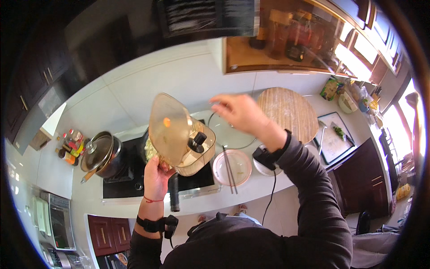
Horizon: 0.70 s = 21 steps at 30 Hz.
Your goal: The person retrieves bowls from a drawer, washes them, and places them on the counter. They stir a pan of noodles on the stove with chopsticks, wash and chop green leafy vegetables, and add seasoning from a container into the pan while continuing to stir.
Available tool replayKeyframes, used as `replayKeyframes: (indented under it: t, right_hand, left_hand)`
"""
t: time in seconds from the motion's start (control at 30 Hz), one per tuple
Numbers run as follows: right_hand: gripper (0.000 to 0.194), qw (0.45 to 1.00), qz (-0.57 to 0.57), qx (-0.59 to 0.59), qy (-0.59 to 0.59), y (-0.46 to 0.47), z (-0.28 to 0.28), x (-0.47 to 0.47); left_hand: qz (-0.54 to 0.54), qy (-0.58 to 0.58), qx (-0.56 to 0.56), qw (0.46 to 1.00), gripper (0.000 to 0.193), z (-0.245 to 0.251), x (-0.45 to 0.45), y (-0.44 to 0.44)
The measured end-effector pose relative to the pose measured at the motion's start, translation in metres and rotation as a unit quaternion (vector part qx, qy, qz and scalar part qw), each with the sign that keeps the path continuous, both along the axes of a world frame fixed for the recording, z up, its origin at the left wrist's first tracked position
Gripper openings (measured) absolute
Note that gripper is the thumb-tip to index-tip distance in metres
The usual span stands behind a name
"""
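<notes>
My left hand (157,175) holds a translucent plastic container (201,164) by its lower left side, tilted above the hob. A black knob-like part (197,142) and whitish bits show inside it, and an orange fleck (167,122) clings to its broad flared wall. Partly hidden behind the container is a frying pan with pale chopped food (149,149). Its black handle (174,195) points towards me. My right hand (240,111), blurred and raised to the right of the container, appears to hold nothing, its fingers slightly apart. Beneath it lies a clear glass lid (228,131).
A lidded pot (106,154) stands left on the black hob (129,188), beside several bottles (72,144). Chopsticks (229,168) rest across a bowl (242,173). Further right are a round wooden board (289,111) and a cutting board with chopped greens (336,148). Cabinets overhang the back.
</notes>
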State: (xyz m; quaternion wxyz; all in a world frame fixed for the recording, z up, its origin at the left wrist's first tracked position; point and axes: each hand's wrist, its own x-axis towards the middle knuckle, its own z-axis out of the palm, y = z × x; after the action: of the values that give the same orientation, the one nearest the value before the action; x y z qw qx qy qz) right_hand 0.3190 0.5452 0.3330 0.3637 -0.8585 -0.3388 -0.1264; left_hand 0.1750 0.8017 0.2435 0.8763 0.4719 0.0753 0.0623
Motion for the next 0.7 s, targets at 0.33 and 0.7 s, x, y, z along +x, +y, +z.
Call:
replayKeyframes:
  t: [0.33, 0.7]
  right_hand:
    - [0.022, 0.941, -0.229, -0.126, -0.213, -0.175, 0.024, 0.117]
    - [0.034, 0.948, -0.096, -0.019, -0.303, -0.222, 0.07, 0.004]
  left_hand:
    - [-0.006, 0.02, -0.025, 0.999, 0.02, -0.006, 0.035, -0.123]
    - [-0.011, 0.004, 0.025, 1.0, 0.032, 0.028, 0.089, -0.206]
